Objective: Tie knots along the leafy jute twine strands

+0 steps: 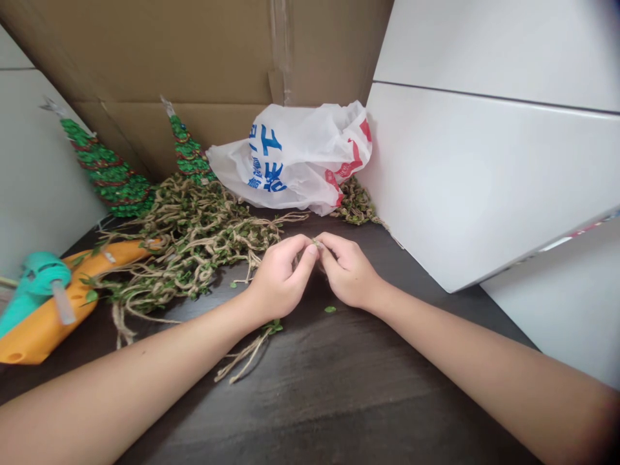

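My left hand [278, 278] and my right hand [346, 268] meet at the middle of the dark wooden table [339, 387], fingertips pinched together on a thin jute twine strand with small green leaves [252, 352]. The strand runs under my left hand and its frayed end trails toward me. A heap of the same leafy twine [194, 242] lies just left of my hands. A loose green leaf [330, 309] rests on the table below my right hand.
Two green beaded cone trees [109, 171] [190, 152] lean at the back left. An orange and teal glue gun [43, 303] lies at the left edge. A white plastic bag [295, 158] sits behind, before a cardboard box [194, 58]. White boxes [475, 181] stand right.
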`<action>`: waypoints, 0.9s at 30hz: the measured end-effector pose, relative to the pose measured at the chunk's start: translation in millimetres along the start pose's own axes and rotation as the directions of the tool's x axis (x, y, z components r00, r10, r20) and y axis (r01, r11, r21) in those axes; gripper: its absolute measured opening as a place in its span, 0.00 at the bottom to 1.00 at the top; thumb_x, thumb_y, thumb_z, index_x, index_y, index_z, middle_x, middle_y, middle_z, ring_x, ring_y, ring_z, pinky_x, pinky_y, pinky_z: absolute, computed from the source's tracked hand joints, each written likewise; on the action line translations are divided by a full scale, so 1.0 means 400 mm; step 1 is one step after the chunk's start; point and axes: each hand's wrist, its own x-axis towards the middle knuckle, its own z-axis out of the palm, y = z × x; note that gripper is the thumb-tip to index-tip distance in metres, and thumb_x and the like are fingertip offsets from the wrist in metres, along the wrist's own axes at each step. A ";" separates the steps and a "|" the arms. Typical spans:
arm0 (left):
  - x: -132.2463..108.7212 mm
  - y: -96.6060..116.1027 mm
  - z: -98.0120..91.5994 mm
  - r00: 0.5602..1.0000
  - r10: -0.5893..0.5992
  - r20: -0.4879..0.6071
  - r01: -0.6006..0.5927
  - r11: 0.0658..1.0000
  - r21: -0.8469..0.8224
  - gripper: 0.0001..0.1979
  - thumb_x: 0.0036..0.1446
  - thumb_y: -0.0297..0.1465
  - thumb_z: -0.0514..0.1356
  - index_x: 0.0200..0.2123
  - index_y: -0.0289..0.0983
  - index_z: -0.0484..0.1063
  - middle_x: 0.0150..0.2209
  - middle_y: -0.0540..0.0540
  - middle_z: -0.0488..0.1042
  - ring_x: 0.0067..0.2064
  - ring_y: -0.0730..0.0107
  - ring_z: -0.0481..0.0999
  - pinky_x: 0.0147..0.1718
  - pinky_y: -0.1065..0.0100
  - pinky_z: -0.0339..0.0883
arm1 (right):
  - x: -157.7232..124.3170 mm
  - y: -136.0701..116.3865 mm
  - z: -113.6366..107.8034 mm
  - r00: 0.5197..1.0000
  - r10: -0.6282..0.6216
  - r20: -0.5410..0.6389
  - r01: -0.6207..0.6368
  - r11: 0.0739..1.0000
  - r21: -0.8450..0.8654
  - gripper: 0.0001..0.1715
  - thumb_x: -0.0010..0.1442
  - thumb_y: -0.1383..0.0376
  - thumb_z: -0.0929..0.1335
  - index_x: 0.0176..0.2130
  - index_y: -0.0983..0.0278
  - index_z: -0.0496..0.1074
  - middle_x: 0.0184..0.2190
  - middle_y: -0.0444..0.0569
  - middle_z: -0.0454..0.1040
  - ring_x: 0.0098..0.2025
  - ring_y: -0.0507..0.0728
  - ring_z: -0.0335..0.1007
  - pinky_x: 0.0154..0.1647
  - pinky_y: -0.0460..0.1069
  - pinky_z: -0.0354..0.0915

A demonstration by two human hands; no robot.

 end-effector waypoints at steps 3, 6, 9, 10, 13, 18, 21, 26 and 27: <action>0.000 -0.002 0.002 1.000 -0.015 0.028 0.013 0.997 0.070 0.13 0.69 0.33 0.51 0.29 0.37 0.65 0.27 0.51 0.66 0.29 0.72 0.65 0.32 0.68 0.59 | -0.002 -0.005 -0.003 1.000 -0.012 0.015 0.012 0.999 0.040 0.16 0.68 0.66 0.58 0.27 0.60 0.56 0.23 0.41 0.61 0.27 0.52 0.56 0.30 0.49 0.54; -0.001 -0.002 0.002 0.998 -0.045 0.038 0.040 0.990 0.138 0.14 0.68 0.32 0.51 0.28 0.37 0.62 0.25 0.52 0.64 0.28 0.73 0.63 0.30 0.68 0.56 | -0.004 -0.009 -0.004 0.999 -0.038 0.039 0.037 0.999 0.034 0.17 0.68 0.66 0.58 0.27 0.60 0.55 0.23 0.42 0.60 0.27 0.52 0.56 0.30 0.49 0.54; -0.001 -0.002 0.002 0.998 -0.061 0.026 0.056 0.985 0.164 0.15 0.67 0.31 0.51 0.26 0.37 0.60 0.24 0.53 0.62 0.26 0.73 0.61 0.29 0.68 0.54 | -0.004 -0.011 -0.004 0.999 -0.038 0.039 0.038 0.999 0.006 0.16 0.68 0.66 0.59 0.26 0.60 0.56 0.23 0.41 0.60 0.26 0.52 0.56 0.31 0.50 0.53; -0.001 -0.002 0.002 0.998 -0.066 0.023 0.061 0.984 0.168 0.15 0.67 0.31 0.51 0.26 0.37 0.59 0.23 0.53 0.61 0.26 0.74 0.61 0.29 0.68 0.53 | -0.003 -0.011 -0.003 0.999 -0.035 0.033 0.034 0.999 0.001 0.17 0.67 0.66 0.59 0.26 0.60 0.56 0.23 0.41 0.60 0.26 0.52 0.56 0.31 0.50 0.53; 0.001 -0.003 0.003 0.996 -0.082 0.038 0.074 0.981 0.180 0.15 0.67 0.31 0.51 0.25 0.37 0.58 0.23 0.53 0.61 0.26 0.74 0.60 0.29 0.68 0.52 | -0.001 -0.010 -0.001 1.000 -0.028 0.013 0.028 0.999 0.015 0.19 0.69 0.64 0.59 0.25 0.60 0.54 0.22 0.40 0.59 0.26 0.52 0.55 0.31 0.50 0.53; 0.004 -0.002 0.004 0.991 -0.104 0.087 0.086 0.979 0.187 0.15 0.66 0.31 0.50 0.24 0.38 0.56 0.23 0.53 0.61 0.26 0.74 0.59 0.28 0.68 0.50 | -0.001 -0.005 0.000 1.000 -0.008 -0.001 0.008 1.000 0.024 0.22 0.70 0.59 0.59 0.25 0.61 0.54 0.22 0.40 0.59 0.26 0.51 0.56 0.31 0.50 0.52; 0.005 0.001 0.003 0.992 -0.095 0.086 0.080 0.985 0.156 0.15 0.66 0.30 0.50 0.25 0.37 0.56 0.23 0.53 0.60 0.26 0.74 0.59 0.28 0.69 0.51 | -0.002 -0.004 -0.001 1.000 -0.002 -0.001 0.002 1.000 0.024 0.18 0.70 0.60 0.60 0.28 0.61 0.58 0.24 0.41 0.62 0.27 0.51 0.58 0.32 0.49 0.54; 0.003 -0.001 0.004 0.992 -0.091 0.087 0.079 0.987 0.141 0.15 0.66 0.31 0.51 0.25 0.37 0.58 0.23 0.53 0.62 0.27 0.74 0.60 0.29 0.69 0.52 | -0.002 -0.006 -0.003 1.000 -0.006 -0.010 0.006 1.000 0.026 0.10 0.70 0.62 0.61 0.35 0.62 0.64 0.29 0.43 0.68 0.32 0.52 0.64 0.37 0.49 0.58; 0.003 -0.002 0.004 0.991 -0.095 0.093 0.081 0.986 0.145 0.14 0.66 0.31 0.51 0.25 0.37 0.59 0.23 0.53 0.63 0.27 0.74 0.60 0.29 0.69 0.52 | -0.001 -0.007 -0.003 1.000 -0.004 -0.010 0.005 1.000 0.021 0.10 0.69 0.63 0.61 0.35 0.63 0.65 0.30 0.43 0.69 0.32 0.52 0.65 0.37 0.49 0.58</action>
